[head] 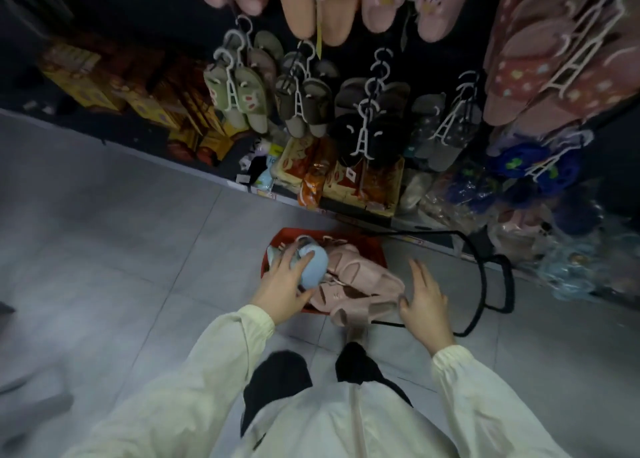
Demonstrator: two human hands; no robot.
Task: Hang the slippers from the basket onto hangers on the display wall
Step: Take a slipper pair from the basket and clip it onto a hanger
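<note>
A red basket (289, 236) stands on the floor in front of the display wall, filled with pink slippers (360, 279). My left hand (282, 293) grips a light blue slipper (313, 265) over the basket's left side. My right hand (424, 296) hovers over the basket's right edge with its fingers spread, and it holds nothing. On the display wall above hang pairs of slippers on white hangers (363, 135): green (239, 99), grey (304, 106), black (377, 135) and pink ones (554, 62).
The basket's black handle (485, 277) loops out to the right across the grey tiled floor (121, 249). Packaged goods (346, 177) and bagged slippers (519, 194) line the low shelf under the hanging pairs. My dark shoes (356, 360) stand just behind the basket.
</note>
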